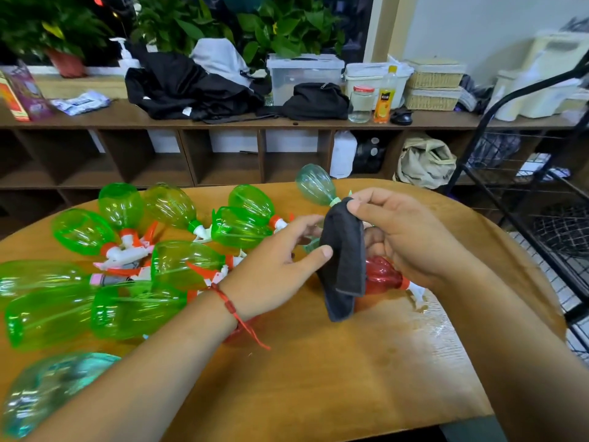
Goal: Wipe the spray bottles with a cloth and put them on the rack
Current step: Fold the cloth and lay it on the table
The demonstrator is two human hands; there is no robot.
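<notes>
- Right hand [411, 237] pinches a dark cloth [344, 266] over a pale green spray bottle [314, 185] at its neck, above the table [350, 362].
- Left hand [274, 269] pinches the cloth's edge; green bottles [172, 205] lie to its left.

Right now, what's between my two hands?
A dark cloth, draped over the neck of the pale green bottle, hangs between the left hand and right hand; the head view shows it.
</notes>
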